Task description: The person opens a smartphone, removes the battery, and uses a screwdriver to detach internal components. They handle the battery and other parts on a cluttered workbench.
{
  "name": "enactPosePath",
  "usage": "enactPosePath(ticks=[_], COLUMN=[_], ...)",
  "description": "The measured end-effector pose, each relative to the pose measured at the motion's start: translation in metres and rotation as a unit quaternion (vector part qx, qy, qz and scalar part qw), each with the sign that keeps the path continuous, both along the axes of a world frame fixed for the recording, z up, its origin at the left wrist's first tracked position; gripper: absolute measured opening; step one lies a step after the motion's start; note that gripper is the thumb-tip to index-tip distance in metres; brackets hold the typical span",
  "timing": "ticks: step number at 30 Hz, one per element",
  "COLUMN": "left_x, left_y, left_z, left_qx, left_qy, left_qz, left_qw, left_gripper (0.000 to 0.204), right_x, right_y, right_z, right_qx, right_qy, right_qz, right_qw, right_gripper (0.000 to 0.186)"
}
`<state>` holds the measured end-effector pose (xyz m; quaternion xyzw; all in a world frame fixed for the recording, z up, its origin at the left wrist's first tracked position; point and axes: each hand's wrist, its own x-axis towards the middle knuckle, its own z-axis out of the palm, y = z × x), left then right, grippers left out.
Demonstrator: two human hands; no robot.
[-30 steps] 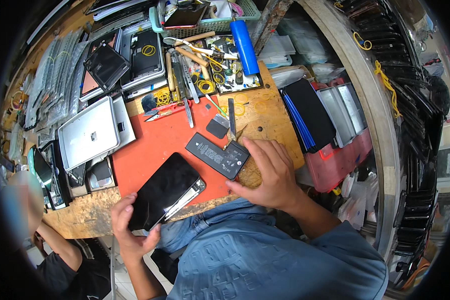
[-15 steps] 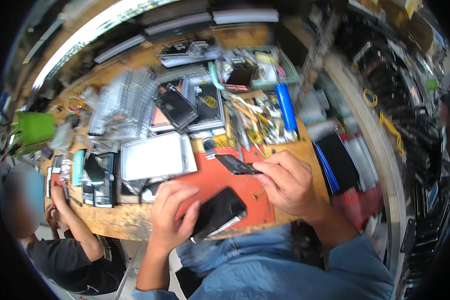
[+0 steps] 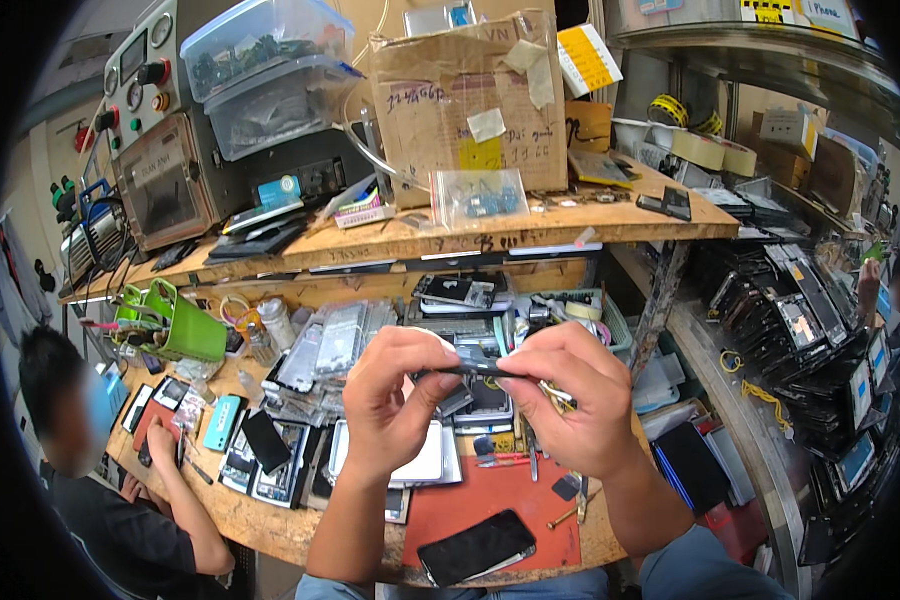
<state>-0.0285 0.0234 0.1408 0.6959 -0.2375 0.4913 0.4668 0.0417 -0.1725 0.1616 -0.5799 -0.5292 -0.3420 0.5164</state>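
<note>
Raised over the bench, a thin black rectangular phone part [image 3: 478, 366] is seen nearly edge-on. My left hand [image 3: 395, 400] pinches one end of it between thumb and fingers. The opposite end is pinched by my right hand [image 3: 575, 400]. Below them, a black phone [image 3: 478, 547] lies tilted on the red mat [image 3: 435, 510], near the bench's front edge, with a pale strip showing along its lower side. A small brass-coloured screwdriver [image 3: 564, 518] rests on the mat to the right of the phone, close to a small dark piece [image 3: 566, 487].
A white tray [image 3: 428, 458] lies partly behind my left forearm. On the left, a co-worker [image 3: 120, 500] handles phone parts beside a green basket [image 3: 175, 325]. Overhead runs a wooden shelf [image 3: 390, 242] with a cardboard box [image 3: 470, 110]. Stacked dark phone parts [image 3: 810, 300] fill the right.
My left hand has left the space beside the phone and now grips the thin part too. Both hands are higher and closer together. The view has tilted up, bringing the shelf into sight.
</note>
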Motion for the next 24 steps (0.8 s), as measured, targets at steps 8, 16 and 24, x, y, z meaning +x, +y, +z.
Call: enactPosePath(ticks=[8,16,24], left_x=[0.005,0.016,0.018], left_y=[0.003,0.011,0.001], left_z=[-0.001,-0.011,-0.015], left_qx=[0.113,0.178,0.21], left_qy=[-0.078,-0.192,-0.207], left_qz=[0.058,0.171,0.204], left_qw=[0.989,0.95,0.934], left_gripper=[0.024,0.029,0.03], right_x=[0.006,0.017,0.017], right_y=[0.001,0.006,-0.008], right_z=[-0.013,-0.009,-0.018], right_qx=[0.009,0.005,-0.056], right_qy=[-0.116,0.04,0.439], right_qz=[-0.035,0.093,0.296], right_qw=[0.993,0.995,0.847], right_gripper=[0.032,0.036,0.021])
